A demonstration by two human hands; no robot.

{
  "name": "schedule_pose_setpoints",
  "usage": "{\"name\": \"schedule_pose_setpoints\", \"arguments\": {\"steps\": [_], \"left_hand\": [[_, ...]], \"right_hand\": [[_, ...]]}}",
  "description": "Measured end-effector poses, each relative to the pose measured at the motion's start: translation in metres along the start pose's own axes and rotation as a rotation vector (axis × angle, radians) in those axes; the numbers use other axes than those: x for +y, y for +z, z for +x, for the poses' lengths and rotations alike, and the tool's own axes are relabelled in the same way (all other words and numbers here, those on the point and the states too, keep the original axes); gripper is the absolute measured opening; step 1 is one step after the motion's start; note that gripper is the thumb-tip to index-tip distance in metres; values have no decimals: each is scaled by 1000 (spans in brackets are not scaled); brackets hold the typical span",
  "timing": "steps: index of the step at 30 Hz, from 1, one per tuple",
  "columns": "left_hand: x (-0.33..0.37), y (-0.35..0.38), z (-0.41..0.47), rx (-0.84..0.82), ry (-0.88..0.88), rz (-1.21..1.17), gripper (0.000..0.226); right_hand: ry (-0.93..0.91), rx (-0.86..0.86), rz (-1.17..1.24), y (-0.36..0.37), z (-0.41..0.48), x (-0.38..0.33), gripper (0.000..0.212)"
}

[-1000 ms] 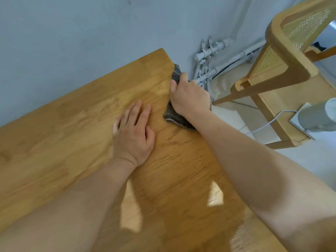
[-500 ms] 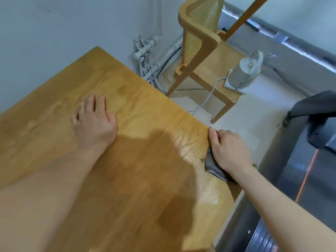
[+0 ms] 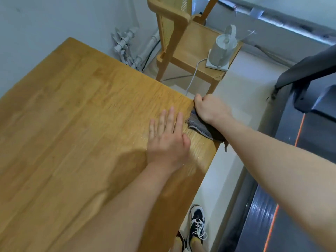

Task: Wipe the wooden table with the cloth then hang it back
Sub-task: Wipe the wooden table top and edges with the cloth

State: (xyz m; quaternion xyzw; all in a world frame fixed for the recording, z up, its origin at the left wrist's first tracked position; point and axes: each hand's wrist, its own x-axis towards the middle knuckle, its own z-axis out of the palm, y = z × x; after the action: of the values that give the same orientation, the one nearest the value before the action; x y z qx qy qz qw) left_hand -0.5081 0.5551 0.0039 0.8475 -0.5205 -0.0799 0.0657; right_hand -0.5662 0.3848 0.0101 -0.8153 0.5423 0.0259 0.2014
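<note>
Warm wooden bench (image 3: 72,124) fills the left of my view. On it my left grip (image 3: 168,140) lies flat, fingers straight, holding nothing; it has slid over to just beside the cloth (image 3: 198,126). Right of that, my right grip (image 3: 209,110) curls down over the cloth, pressing it on the bench's right edge, having dragged it along from the wall corner. Edge wiping seems nearly done; hanging remains.
</note>
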Motion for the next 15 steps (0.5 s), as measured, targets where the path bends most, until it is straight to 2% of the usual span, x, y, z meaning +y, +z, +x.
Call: {"name": "schedule_pose_setpoints", "arguments": {"steps": [3,5,8,10,12,15], "left_hand": [[11,14,-31,58,61,8,56],[8,15,-45,68,65,24,55],[10,10,-47,16,20,30,60],[13,7,-47,27,3,28,61],[14,5,-46,16,-7,24,60],[15,5,-47,49,-4,52,59]], "right_hand": [[3,-81,64,-6,-6,12,54],[72,-40,173,-5,-22,37,56],[284,114,564,17,-67,65,57],[471,186,854,44,-98,56,58],[643,187,1105,61,-124,35,59],[553,191,1140,80,-159,14,63]]}}
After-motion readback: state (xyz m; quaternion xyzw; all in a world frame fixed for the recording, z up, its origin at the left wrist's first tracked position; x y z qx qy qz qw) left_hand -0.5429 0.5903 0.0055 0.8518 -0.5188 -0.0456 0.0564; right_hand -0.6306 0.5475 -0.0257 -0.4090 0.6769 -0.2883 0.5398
